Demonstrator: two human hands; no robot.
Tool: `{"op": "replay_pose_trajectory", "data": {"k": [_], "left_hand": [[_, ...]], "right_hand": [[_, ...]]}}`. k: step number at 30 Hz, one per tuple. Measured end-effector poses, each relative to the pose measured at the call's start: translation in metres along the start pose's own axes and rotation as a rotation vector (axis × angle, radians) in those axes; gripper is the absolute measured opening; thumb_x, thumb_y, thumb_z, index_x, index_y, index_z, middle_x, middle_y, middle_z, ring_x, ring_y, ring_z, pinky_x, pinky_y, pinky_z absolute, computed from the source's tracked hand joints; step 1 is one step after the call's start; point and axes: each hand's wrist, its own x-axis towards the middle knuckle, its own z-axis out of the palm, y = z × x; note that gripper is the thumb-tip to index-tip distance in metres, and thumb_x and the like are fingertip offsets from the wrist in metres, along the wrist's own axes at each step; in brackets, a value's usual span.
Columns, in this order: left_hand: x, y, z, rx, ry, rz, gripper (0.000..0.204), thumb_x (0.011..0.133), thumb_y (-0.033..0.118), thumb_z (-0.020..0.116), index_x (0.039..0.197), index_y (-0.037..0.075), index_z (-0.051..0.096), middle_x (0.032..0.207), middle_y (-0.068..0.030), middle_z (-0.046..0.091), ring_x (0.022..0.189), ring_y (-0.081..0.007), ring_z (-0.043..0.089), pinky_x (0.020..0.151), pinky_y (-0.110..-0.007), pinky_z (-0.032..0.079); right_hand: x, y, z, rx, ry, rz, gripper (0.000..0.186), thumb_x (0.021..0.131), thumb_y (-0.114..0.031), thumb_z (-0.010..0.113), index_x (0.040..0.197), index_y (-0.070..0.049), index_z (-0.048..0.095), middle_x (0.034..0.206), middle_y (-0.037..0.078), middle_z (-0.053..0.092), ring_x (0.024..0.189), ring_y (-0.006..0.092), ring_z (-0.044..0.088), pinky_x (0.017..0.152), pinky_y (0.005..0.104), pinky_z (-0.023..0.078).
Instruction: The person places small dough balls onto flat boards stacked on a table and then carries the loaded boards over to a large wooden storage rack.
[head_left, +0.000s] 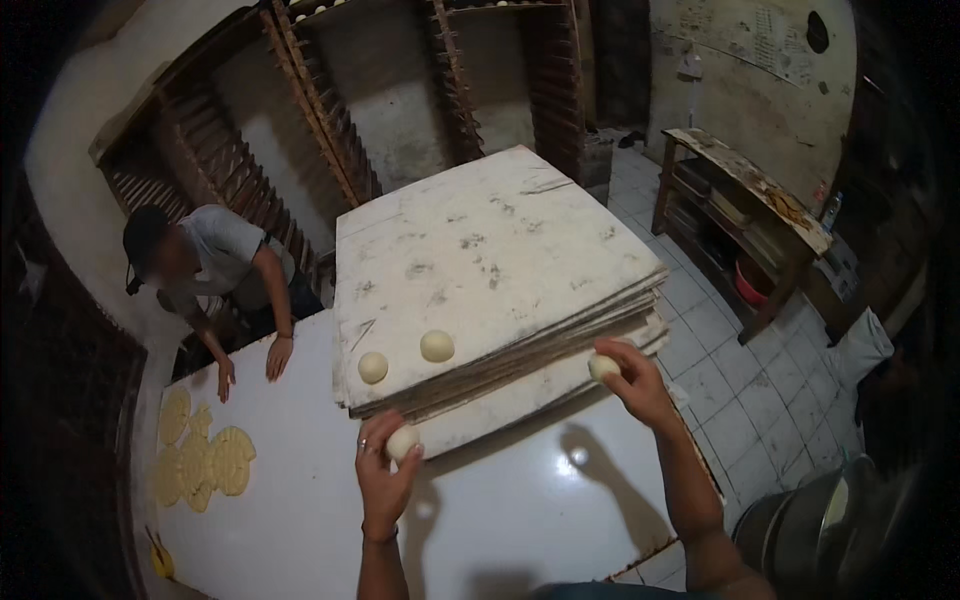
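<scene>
My left hand [381, 470] is closed round a pale dough ball [402, 443], just in front of the near left corner of a tall stack of floured boards [480, 245]. A second dough ball [604, 367] sits between the thumb and fingers of my right hand [637, 385], by the stack's near right side. Two more balls rest on the top board close to its front edge: one dough ball [372, 367] at the corner and another dough ball [437, 346] to its right. Flour patches mark the board's surface.
A co-worker [215, 265] leans over the white table [290, 480] at left, both hands on it. Flattened yellowish dough [205, 460] lies nearby, with a yellow-handled tool [160, 558] at the corner. Wooden racks [330, 110], a side bench [750, 185] and metal containers [810, 525] stand around.
</scene>
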Motion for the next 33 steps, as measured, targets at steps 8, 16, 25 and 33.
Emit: {"op": "replay_pose_trajectory", "data": {"k": [8,16,25,33], "left_hand": [[0.158,0.003,0.129,0.682,-0.568,0.411,0.035,0.076,0.014,0.065,0.107,0.002,0.055,0.107,-0.0188,0.055,0.096,-0.0339,0.054,0.081,-0.037,0.046],[0.171,-0.005,0.130,0.628,-0.681,0.266,0.034,0.075,0.017,0.064,0.106,0.002,0.059,0.111,-0.0165,0.054,0.101,-0.0323,0.052,0.087,-0.037,0.042],[0.153,0.006,0.057,0.767,-0.383,0.412,0.045,0.074,0.022,0.068,0.114,0.004,0.055,0.118,-0.0149,0.052,0.103,-0.0317,0.052,0.090,-0.038,0.042],[0.157,-0.027,0.040,0.590,-0.494,0.394,0.028,0.076,0.007,0.061,0.104,0.003,0.060,0.109,-0.0172,0.056,0.091,-0.0317,0.057,0.079,-0.036,0.047]], "right_hand": [[0.139,-0.009,-0.009,-0.709,-0.327,-0.353,0.039,0.072,-0.015,0.069,0.107,-0.003,0.059,0.111,0.017,0.055,0.101,0.0308,0.055,0.084,0.0353,0.046],[0.152,0.004,-0.010,-0.710,-0.483,-0.282,0.036,0.073,-0.016,0.069,0.105,-0.005,0.060,0.110,0.016,0.057,0.102,0.0315,0.054,0.087,0.0362,0.045],[0.067,-0.024,-0.041,-0.590,0.084,-0.298,0.048,0.074,-0.010,0.062,0.119,-0.003,0.050,0.131,0.020,0.041,0.121,0.0331,0.041,0.100,0.0400,0.034],[-0.138,0.040,-0.032,-0.108,0.691,0.382,0.014,0.087,-0.013,0.055,0.089,0.001,0.058,0.084,0.007,0.058,0.076,0.0133,0.054,0.070,0.0261,0.044]]}}
